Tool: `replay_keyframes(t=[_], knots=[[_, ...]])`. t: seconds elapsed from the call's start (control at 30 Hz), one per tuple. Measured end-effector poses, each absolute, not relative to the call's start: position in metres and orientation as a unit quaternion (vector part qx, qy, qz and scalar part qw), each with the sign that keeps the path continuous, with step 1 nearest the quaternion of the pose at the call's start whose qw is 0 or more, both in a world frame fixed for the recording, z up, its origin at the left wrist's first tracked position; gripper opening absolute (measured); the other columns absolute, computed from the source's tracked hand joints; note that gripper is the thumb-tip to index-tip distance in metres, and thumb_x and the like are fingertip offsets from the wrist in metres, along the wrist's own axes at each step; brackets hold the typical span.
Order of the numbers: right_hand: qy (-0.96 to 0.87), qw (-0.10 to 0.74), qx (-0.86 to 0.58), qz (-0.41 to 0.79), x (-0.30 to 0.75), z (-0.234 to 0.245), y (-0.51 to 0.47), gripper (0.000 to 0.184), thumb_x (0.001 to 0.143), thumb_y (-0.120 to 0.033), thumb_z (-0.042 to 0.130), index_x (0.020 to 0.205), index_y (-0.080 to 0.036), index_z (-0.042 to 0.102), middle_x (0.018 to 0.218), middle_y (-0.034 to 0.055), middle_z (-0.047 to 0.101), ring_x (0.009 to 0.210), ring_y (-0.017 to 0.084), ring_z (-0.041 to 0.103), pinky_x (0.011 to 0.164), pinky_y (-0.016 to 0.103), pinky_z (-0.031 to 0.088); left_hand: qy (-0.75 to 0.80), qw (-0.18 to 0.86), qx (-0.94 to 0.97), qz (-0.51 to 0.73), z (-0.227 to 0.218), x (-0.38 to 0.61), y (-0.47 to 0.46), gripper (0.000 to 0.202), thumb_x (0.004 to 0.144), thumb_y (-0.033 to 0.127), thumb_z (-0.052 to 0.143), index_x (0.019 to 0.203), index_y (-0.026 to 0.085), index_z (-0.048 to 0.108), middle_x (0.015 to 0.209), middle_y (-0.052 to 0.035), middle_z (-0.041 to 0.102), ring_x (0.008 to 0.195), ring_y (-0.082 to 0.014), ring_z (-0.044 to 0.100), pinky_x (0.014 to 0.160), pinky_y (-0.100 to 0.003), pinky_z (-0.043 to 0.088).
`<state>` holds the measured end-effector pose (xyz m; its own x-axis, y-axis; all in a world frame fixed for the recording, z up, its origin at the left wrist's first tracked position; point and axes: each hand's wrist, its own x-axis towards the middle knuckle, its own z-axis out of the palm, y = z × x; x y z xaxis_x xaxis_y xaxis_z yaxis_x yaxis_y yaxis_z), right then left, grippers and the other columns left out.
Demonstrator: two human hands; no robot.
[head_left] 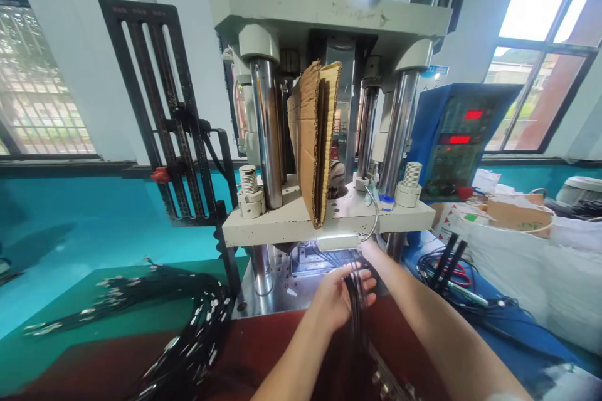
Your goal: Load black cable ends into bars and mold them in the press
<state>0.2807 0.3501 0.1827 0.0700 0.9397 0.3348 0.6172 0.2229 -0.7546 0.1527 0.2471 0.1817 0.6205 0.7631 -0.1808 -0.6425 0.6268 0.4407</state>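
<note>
Palm up, my left hand (341,294) cradles a bundle of thin black cables (355,307), with the fingers curled partly round it. The bundle hangs down toward the red-brown surface below. My right hand (369,249) reaches to the front edge of the press plate (282,230), beside a white lamp bar (337,242) and its bent metal tube (375,216). The fingers of that hand are hidden or too small to make out. Beyond both hands lies the lit lower part of the press (310,261), where thin cable ends run in.
Folded cardboard (310,144) stands upright on the plate between steel columns. Several black cables with metal ends (202,307) lie at left. On the blue surface at right are red-handled scissors (458,274) and coiled cables (427,266). A blue control box (463,138) stands behind.
</note>
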Motion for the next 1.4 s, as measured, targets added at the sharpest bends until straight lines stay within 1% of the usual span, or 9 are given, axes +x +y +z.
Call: replay_keyframes(t=[0.17, 0.3, 0.43, 0.6, 0.7, 0.8, 1.1, 1.3, 1.4], knots=[[-0.48, 0.54, -0.622, 0.303, 0.297, 0.162, 0.318, 0.025, 0.086, -0.031, 0.04, 0.068, -0.015, 0.047, 0.047, -0.0076, 0.043, 0.033, 0.004, 0.037, 0.033, 0.017, 0.03, 0.208, 0.878, 0.092, 0.421, 0.207, 0.165, 0.229, 0.028, 0.081, 0.031, 0.047, 0.091, 0.006, 0.053, 0.069, -0.007, 0.06, 0.057, -0.0132, 0.057, 0.057, -0.026, 0.044], [-0.409, 0.601, -0.585, 0.359, 0.315, 0.158, 0.277, 0.017, 0.074, -0.027, 0.037, 0.058, -0.02, 0.036, 0.035, -0.0098, 0.036, 0.024, 0.005, 0.026, 0.027, 0.017, 0.017, 0.187, 0.902, 0.081, 0.38, 0.215, 0.185, 0.201, 0.022, 0.087, 0.024, 0.035, 0.079, 0.009, 0.049, 0.045, 0.0066, 0.036, 0.033, -0.0027, 0.033, 0.039, -0.015, 0.029], [-0.369, 0.641, -0.561, 0.371, 0.344, 0.16, 0.244, 0.016, 0.069, -0.028, 0.04, 0.055, -0.02, 0.036, 0.033, -0.0101, 0.036, 0.024, 0.005, 0.027, 0.027, 0.016, 0.015, 0.224, 0.91, 0.108, 0.332, 0.208, 0.21, 0.157, 0.026, 0.089, 0.025, 0.029, 0.071, 0.012, 0.044, 0.04, 0.0103, 0.018, 0.029, -0.0013, 0.016, 0.035, -0.014, 0.011], [-0.345, 0.667, -0.571, 0.333, 0.391, 0.157, 0.207, 0.027, 0.078, -0.03, 0.043, 0.054, -0.019, 0.036, 0.035, -0.0117, 0.032, 0.025, 0.003, 0.025, 0.027, 0.016, 0.017, 0.231, 0.921, 0.199, 0.241, 0.179, 0.233, 0.094, 0.024, 0.084, 0.035, 0.039, 0.07, 0.016, 0.045, 0.036, 0.0097, 0.023, 0.028, -0.0028, 0.013, 0.034, -0.017, 0.008], [-0.341, 0.675, -0.584, 0.295, 0.414, 0.153, 0.18, 0.027, 0.078, -0.028, 0.04, 0.054, -0.02, 0.035, 0.037, -0.0101, 0.035, 0.026, 0.004, 0.026, 0.028, 0.017, 0.019, 0.197, 0.913, 0.307, 0.184, 0.157, 0.237, 0.064, 0.036, 0.066, 0.05, 0.061, 0.07, 0.016, 0.048, 0.035, 0.0088, 0.031, 0.027, -0.0032, 0.018, 0.032, -0.019, 0.008], [-0.34, 0.673, -0.61, 0.244, 0.431, 0.147, 0.155, 0.022, 0.074, -0.028, 0.038, 0.053, -0.021, 0.034, 0.037, -0.0085, 0.036, 0.028, 0.006, 0.028, 0.029, 0.018, 0.02, 0.189, 0.88, 0.392, 0.19, 0.154, 0.231, 0.048, 0.048, 0.056, 0.059, 0.064, 0.069, 0.014, 0.051, 0.034, 0.0075, 0.034, 0.026, -0.0034, 0.023, 0.032, -0.018, 0.01], [-0.39, 0.573, -0.706, 0.145, 0.45, 0.11, 0.112, 0.024, 0.079, -0.037, 0.03, 0.061, -0.022, 0.033, 0.047, -0.0073, 0.036, 0.036, 0.01, 0.04, 0.037, 0.021, 0.031, 0.172, 0.799, 0.329, 0.473, 0.242, 0.154, 0.082, 0.017, 0.078, 0.031, 0.054, 0.075, 0.015, 0.054, 0.041, 0.0083, 0.03, 0.032, -0.0023, 0.024, 0.034, -0.016, 0.024], [-0.483, 0.403, -0.775, 0.059, 0.442, 0.101, 0.094, 0.02, 0.081, -0.028, 0.035, 0.063, -0.021, 0.04, 0.053, -0.0032, 0.044, 0.051, 0.014, 0.049, 0.051, 0.024, 0.03, 0.187, 0.768, 0.303, 0.532, 0.251, 0.125, 0.096, 0.015, 0.081, 0.026, 0.048, 0.074, 0.015, 0.055, 0.043, 0.0073, 0.029, 0.033, -0.0027, 0.024, 0.035, -0.016, 0.027], [-0.505, 0.322, -0.801, 0.007, 0.437, 0.104, 0.089, 0.02, 0.083, -0.025, 0.034, 0.066, -0.02, 0.044, 0.07, 0.0013, 0.051, 0.063, 0.015, 0.052, 0.055, 0.025, 0.03, 0.191, 0.768, 0.289, 0.539, 0.248, 0.122, 0.097, 0.014, 0.08, 0.026, 0.049, 0.074, 0.015, 0.055, 0.044, 0.0072, 0.028, 0.034, -0.0027, 0.025, 0.036, -0.016, 0.027]])
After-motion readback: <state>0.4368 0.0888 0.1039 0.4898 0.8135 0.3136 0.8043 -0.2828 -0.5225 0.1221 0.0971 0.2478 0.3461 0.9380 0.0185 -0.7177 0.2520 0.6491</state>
